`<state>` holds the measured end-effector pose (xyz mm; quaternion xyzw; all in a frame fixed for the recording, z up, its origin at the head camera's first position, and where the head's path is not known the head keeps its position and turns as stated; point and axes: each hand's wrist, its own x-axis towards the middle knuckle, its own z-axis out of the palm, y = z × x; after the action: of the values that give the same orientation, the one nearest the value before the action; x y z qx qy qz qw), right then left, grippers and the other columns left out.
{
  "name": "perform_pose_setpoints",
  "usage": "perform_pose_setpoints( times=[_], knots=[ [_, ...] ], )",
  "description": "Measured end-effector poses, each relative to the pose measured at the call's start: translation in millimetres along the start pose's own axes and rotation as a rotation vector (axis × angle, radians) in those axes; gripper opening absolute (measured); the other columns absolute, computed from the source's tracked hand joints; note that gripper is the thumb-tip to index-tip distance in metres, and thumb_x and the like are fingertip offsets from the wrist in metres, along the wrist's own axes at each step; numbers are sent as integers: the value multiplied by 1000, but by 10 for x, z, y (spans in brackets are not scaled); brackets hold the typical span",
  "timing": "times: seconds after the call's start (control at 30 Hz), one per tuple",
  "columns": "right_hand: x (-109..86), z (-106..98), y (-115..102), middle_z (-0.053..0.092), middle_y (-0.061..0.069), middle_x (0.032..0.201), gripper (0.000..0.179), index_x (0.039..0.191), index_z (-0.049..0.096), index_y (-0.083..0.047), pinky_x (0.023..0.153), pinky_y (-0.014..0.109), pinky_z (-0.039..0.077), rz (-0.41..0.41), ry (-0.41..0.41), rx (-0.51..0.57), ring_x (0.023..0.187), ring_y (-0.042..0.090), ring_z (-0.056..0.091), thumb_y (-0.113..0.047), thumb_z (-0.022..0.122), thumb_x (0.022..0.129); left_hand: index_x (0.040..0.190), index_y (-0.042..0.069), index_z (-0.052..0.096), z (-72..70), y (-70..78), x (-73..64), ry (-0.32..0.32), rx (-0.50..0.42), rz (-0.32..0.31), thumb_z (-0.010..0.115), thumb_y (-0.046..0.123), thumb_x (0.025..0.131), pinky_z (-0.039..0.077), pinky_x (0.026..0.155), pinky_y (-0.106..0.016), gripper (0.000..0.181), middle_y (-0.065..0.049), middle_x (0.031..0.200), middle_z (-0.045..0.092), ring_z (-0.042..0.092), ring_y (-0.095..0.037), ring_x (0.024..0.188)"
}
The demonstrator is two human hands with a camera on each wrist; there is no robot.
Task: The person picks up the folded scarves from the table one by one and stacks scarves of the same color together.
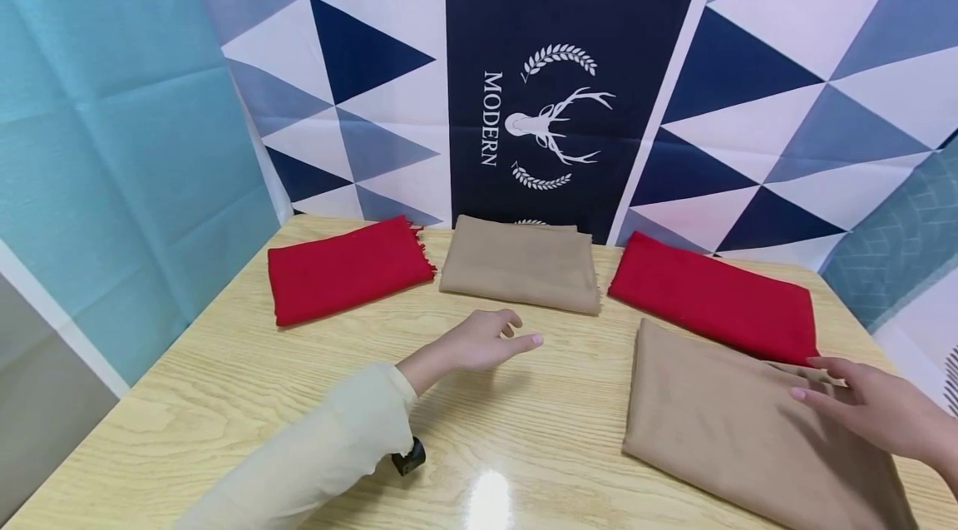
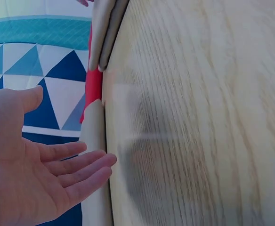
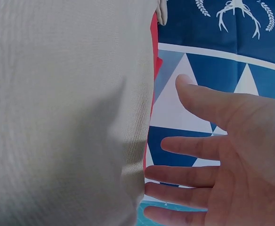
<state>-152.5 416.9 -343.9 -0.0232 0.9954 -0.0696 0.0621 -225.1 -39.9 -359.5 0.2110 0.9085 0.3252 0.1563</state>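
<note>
left hand (image 1: 479,343): relaxed above table (image 1: 224,380) | right hand (image 1: 871,403): spread over tan cloth (image 1: 718,405)

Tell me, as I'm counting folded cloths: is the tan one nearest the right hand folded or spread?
Folded: along the edge of the tan cloth, the left wrist view shows two stacked layers.

Behind the wooden table (image 1: 561,430) hangs a triangle-patterned backdrop (image 1: 636,39) with a deer print (image 1: 526,125), a teal sheet (image 1: 127,147) at its left.
</note>
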Motion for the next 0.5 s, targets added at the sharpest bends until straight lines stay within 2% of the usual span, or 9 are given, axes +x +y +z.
perform_pose_setpoints(
  times=[0.23,0.37,0.5],
  knots=[
    [-9,5,21,53,46,109,76,119,48,21,70,56,54,7,0,6,82,46,64,-46,64,88,130,11,55,51,102,48,-8,9,1,49,57,93,50,94,-34,59,-8,121,66,62,-20,112],
    [9,11,46,54,43,105,75,117,50,20,69,54,55,17,2,-2,76,36,60,-47,65,87,128,12,56,77,150,84,-15,4,7,50,56,93,50,94,-33,57,-8,121,66,62,-20,113],
    [19,26,79,58,34,93,74,115,52,20,63,45,54,15,14,-12,72,26,52,-47,66,86,127,12,57,127,193,118,-31,-14,9,51,54,93,50,92,-31,54,-7,119,67,63,-18,110]
  ],
)
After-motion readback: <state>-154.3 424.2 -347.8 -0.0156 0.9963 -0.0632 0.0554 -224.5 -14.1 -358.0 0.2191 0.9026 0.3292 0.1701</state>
